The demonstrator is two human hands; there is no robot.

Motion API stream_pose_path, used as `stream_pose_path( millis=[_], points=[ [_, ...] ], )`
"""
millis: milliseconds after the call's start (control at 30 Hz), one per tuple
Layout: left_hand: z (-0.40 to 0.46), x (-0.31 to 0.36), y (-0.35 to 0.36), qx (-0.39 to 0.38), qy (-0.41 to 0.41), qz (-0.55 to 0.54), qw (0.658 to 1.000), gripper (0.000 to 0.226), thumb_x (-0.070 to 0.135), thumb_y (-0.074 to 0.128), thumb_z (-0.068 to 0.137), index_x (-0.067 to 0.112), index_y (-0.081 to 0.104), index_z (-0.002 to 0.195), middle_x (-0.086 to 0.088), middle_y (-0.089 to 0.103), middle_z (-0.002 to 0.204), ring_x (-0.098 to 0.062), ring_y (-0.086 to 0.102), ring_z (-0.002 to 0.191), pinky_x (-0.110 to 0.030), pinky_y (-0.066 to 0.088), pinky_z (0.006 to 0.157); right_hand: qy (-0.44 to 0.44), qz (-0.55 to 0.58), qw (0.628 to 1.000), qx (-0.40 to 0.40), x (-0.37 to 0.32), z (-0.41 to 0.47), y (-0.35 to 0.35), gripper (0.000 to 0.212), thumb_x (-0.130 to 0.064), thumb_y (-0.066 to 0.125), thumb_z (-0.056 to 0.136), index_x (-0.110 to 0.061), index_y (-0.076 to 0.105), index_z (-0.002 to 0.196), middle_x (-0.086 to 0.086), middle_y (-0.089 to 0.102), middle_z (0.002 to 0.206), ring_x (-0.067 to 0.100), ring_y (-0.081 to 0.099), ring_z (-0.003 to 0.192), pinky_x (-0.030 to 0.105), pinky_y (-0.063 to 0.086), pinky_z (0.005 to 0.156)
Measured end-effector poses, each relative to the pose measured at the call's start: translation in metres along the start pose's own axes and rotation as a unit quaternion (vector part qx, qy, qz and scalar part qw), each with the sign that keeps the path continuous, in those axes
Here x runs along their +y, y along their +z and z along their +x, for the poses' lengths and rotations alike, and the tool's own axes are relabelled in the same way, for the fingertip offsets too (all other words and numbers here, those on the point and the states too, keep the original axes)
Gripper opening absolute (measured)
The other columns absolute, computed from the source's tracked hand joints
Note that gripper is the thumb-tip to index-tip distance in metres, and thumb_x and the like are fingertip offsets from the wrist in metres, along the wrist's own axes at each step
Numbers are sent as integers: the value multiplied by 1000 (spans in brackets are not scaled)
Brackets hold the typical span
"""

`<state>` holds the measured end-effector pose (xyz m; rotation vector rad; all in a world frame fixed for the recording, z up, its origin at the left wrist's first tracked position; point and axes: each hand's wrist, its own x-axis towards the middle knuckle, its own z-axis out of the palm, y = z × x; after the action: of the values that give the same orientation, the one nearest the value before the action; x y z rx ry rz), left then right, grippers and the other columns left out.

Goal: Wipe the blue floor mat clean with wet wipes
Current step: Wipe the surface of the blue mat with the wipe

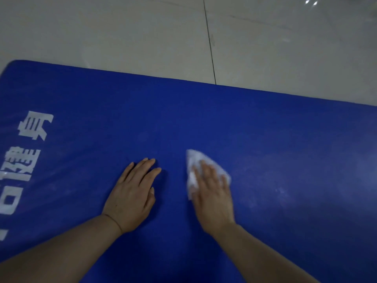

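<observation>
Two bare arms reached in from the bottom onto the big blue foam floor mat (204, 119), which lay flat on pale grey floor tiles (122, 33). White printed letters (26, 152) ran along the mat's left end. Next came the left hand (132, 195), flat on the mat with straight fingers, holding nothing. Just beside it, the right hand (212, 190) pressed a crumpled white wet wipe (195, 160) onto the mat with flat fingers. Pale smudges (281, 190) showed farther right.

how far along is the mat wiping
Mid-job. The right hand presses a wet wipe flat on the blue mat; the left hand rests flat beside it. The middle looks evenly blue. Pale smudges to the right remain.
</observation>
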<state>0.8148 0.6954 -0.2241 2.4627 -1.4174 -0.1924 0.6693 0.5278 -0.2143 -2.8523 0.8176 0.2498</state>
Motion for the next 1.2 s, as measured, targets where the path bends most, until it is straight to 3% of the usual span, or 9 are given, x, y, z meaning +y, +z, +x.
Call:
stream_pose_path(
  millis=[100, 200, 367, 533, 667, 800, 900, 1033, 1200],
  points=[
    [0, 1, 0, 1, 2, -1, 1000, 48, 24, 32, 90, 6, 50, 131, -12, 46, 142, -25, 39, 133, -40, 19, 114, 212, 63, 975, -15, 57, -13, -12, 50, -48, -6, 97, -33, -17, 143, -2, -7, 160, 11, -8, 146, 39, -5, 119],
    [0, 1, 0, -2, 7, 5, 1000, 49, 24, 32, 90, 6, 51, 131, -12, 46, 142, -25, 40, 133, -40, 17, 115, 285, 90, 954, -23, 58, -28, -17, 49, -44, 4, 98, -35, -24, 138, -3, -16, 159, 13, -16, 145, 41, -9, 118],
    [1, 1, 0, -12, 1, 17, 1000, 50, 25, 31, 90, 6, 51, 131, -12, 45, 143, -24, 37, 134, -39, 16, 115, 131, 52, 990, 20, -20, -23, 4, 57, -41, 11, 100, -18, 22, 150, 5, 28, 155, 27, 29, 141, 53, 24, 112],
    [2, -1, 1, -16, 1, 21, 1000, 49, 26, 32, 91, 4, 52, 130, -14, 47, 142, -23, 36, 134, -36, 14, 115, -63, 33, 997, -10, -70, -34, 6, 52, -40, 29, 96, -22, 34, 145, 2, 35, 152, 22, 32, 140, 51, 23, 114],
    [1, 1, 0, -3, 1, 11, 1000, 50, 24, 30, 90, 4, 52, 130, -12, 47, 142, -24, 37, 133, -40, 19, 113, 56, 20, 998, -16, -11, -35, 6, 54, -39, 8, 101, -20, 29, 147, 2, 34, 152, 21, 36, 138, 44, 19, 113],
    [1, 0, 0, 2, 5, 11, 1000, 50, 24, 30, 90, 4, 53, 130, -13, 47, 141, -25, 39, 133, -42, 21, 113, 211, 43, 976, -29, 57, -55, -1, 66, -61, -24, 81, -36, -23, 142, -8, -17, 157, 8, -16, 143, 36, -12, 117],
    [0, 0, 0, -5, 8, 19, 1000, 50, 25, 30, 91, 4, 52, 131, -13, 46, 142, -26, 39, 133, -41, 18, 114, 261, 73, 962, -31, 51, -62, -5, 64, -58, -21, 80, -35, -26, 140, -5, -19, 157, 10, -20, 142, 38, -13, 117],
    [0, 0, 0, -8, 9, 23, 1000, 50, 25, 29, 91, 4, 51, 131, -14, 46, 142, -26, 38, 133, -39, 15, 115, 157, 36, 987, 6, -9, -62, 10, 59, -44, 4, 100, -18, 15, 151, 6, 28, 155, 27, 30, 141, 47, 14, 111],
    [1, 0, 2, -9, 5, 32, 999, 50, 25, 29, 91, 4, 52, 130, -15, 47, 141, -26, 38, 133, -37, 15, 115, -38, 29, 999, -22, -70, -68, 12, 58, -42, 32, 94, -23, 30, 148, 2, 28, 155, 22, 24, 143, 48, 17, 108]
  ],
)
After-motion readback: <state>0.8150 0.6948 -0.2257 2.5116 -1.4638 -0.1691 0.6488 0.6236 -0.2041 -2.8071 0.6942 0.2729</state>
